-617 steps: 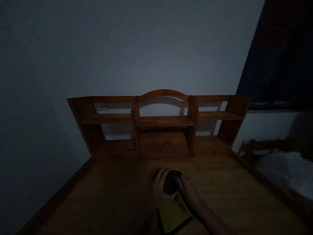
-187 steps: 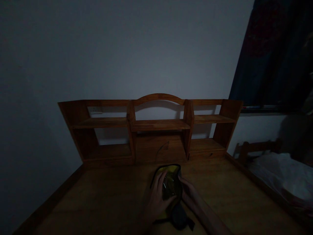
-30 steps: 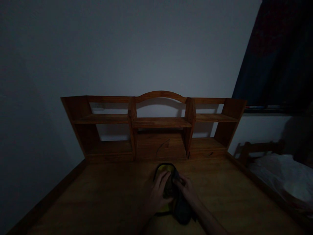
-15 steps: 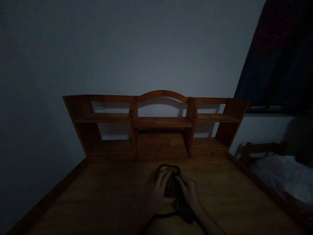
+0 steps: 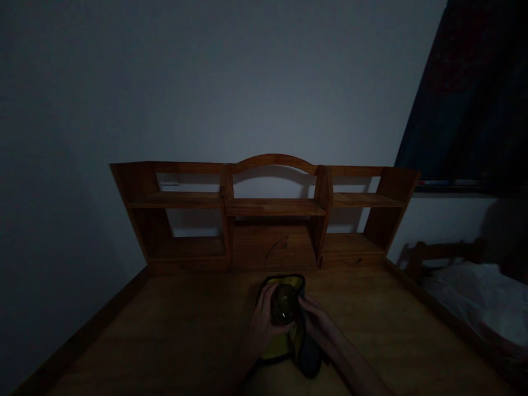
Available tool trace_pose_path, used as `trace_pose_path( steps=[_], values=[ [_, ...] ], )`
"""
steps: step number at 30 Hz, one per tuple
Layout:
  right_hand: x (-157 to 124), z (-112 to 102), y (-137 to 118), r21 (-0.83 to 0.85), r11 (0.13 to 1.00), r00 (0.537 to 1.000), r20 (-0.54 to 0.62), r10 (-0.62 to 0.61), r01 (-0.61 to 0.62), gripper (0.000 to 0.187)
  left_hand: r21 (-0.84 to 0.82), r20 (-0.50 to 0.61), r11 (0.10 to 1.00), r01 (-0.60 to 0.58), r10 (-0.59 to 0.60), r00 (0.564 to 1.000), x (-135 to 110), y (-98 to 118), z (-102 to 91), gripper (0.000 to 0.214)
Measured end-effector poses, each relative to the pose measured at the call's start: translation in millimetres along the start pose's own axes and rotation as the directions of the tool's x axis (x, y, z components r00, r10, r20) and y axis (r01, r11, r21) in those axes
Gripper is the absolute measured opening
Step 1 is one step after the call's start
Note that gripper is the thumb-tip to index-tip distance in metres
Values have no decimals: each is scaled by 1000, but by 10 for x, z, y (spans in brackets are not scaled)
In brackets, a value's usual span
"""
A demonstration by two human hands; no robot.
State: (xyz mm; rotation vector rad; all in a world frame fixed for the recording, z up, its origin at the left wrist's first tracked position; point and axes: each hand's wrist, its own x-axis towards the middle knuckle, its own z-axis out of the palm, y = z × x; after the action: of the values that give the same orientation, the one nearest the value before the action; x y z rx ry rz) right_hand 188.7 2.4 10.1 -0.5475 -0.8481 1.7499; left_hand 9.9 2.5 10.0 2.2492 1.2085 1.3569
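Note:
Under my hands lies a yellow cloth (image 5: 275, 348) with a dark border; its right side is folded up and shows a dark grey underside. My left hand (image 5: 263, 318) is curled round a shiny, see-through round glass (image 5: 284, 306), which sits over the cloth. Whether it is a cup or a jar is too dark to tell. My right hand (image 5: 315, 317) pinches the raised right part of the cloth close against the glass. The fingertips of that hand are partly hidden behind the fold.
The wooden desk (image 5: 185, 330) has raised side edges. At its back stands a wooden shelf unit (image 5: 275, 207) against a pale wall. To the right are a dark curtain (image 5: 466, 99) and a whitish plastic-looking heap (image 5: 478, 297). The room is dim.
The glass is now more exposed between my hands. My right hand has drawn the cloth's fold back from over it, slightly to the right, while my left hand keeps its hold.

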Motion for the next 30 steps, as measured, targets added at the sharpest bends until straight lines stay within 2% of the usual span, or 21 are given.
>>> trace_pose_path(
  steps=[5, 9, 17, 23, 30],
  values=[
    [-30, 8, -20, -25, 1000, 1000, -26, -8, 7, 28, -24, 7, 999, 37, -37, 999, -27, 3, 16, 89],
    [-22, 5, -23, -34, 999, 997, -82, -6, 3, 22, -20, 15, 1000, 20, -19, 1000, -39, 3, 33, 90],
    [-4, 12, -32, -37, 999, 994, -107, -9, 5, 25, 2, 74, 1000, 22, -22, 997, -99, -120, 97, 94],
    [-13, 7, -44, -75, 997, 997, -74, 7, -12, 26, 21, 49, 1000, 23, -24, 999, -78, -88, 73, 93],
    [-30, 44, -77, -35, 999, 1000, -13, -8, 7, 32, 42, 63, 998, 57, -59, 996, -52, -23, 18, 92]
  ],
)
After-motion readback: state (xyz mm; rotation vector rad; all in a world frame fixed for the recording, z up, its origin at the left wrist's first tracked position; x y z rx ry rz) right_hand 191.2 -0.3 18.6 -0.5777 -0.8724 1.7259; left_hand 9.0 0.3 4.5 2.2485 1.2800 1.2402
